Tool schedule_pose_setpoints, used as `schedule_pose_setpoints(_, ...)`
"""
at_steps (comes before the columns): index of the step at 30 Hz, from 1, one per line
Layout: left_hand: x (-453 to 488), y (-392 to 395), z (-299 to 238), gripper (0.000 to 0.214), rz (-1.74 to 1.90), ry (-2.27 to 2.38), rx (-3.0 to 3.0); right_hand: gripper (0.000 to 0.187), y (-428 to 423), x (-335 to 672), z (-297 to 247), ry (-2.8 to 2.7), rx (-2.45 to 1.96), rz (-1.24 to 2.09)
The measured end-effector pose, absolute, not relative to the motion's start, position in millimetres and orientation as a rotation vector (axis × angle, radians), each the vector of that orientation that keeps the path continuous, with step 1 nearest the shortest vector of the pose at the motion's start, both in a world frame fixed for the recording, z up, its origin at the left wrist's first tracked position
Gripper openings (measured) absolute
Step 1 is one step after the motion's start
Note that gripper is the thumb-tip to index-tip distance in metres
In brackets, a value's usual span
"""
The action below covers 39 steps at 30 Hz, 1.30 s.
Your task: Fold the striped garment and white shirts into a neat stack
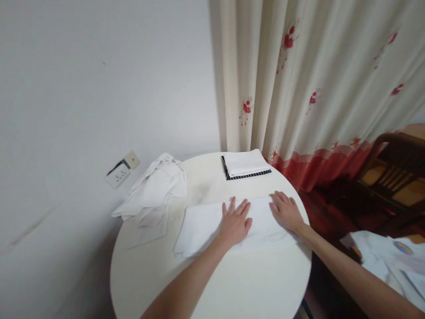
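A folded white cloth [202,227] is being touched by the left hand [234,225] and right hand [287,212], both lying open. At the table's [255,283] one o'clock, black-edged folded fabric [247,163] is being supported.

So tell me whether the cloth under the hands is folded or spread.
Folded: the white cloth lies as a long, narrow, straight-edged strip.

Room around round white table [252,283].
Plain pale-grey wall [99,79] left and behind; cream red-flowered fabric curtain [318,57] behind-right; brown slatted wooden chair [403,148], dark reddish floor [315,210] right of it.
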<state>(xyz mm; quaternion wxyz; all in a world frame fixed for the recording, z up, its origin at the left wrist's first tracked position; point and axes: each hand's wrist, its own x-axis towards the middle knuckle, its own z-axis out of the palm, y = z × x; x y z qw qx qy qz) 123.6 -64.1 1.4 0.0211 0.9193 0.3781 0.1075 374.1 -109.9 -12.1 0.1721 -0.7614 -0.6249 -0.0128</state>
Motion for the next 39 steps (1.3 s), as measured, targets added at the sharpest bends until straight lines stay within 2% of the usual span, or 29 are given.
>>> schedule_pose_setpoints(6,122.7,-61.5,1.3,0.062,0.259,1.16,2.822,0.043,-81.2,409.1,21.5,-1.517,-2.163,0.699)
schedule_pose_setpoints(8,121.9,-61.4,1.3,0.062,0.249,1.163,2.825,0.042,-75.2,422.2,33.7,-1.492,-2.132,0.824)
schedule_pose_setpoints(13,121.3,-63.4,1.8,0.06,0.287,1.169,2.832,0.059,-89.0,433.1,46.1,-1.168,-1.763,1.359)
schedule_pose_setpoints(15,121.8,-64.4,2.3,0.059,0.32,1.165,2.825,0.061,-100.8,429.5,44.6,-0.979,-1.619,1.528)
schedule_pose_setpoints(22,122.5,-66.6,4.7,0.055,0.355,1.171,2.827,0.041,-124.0,409.9,59.9,-0.92,-1.603,1.597)
schedule_pose_setpoints(32,126.5,-69.0,-3.6,0.058,0.408,1.317,2.748,0.033,-116.5,380.9,101.7,-0.829,-1.5,1.476)
schedule_pose_setpoints(39,131.5,-68.4,5.2,0.059,0.38,1.444,2.665,0.022,-108.1,350.0,125.0,-0.908,-1.582,1.315)
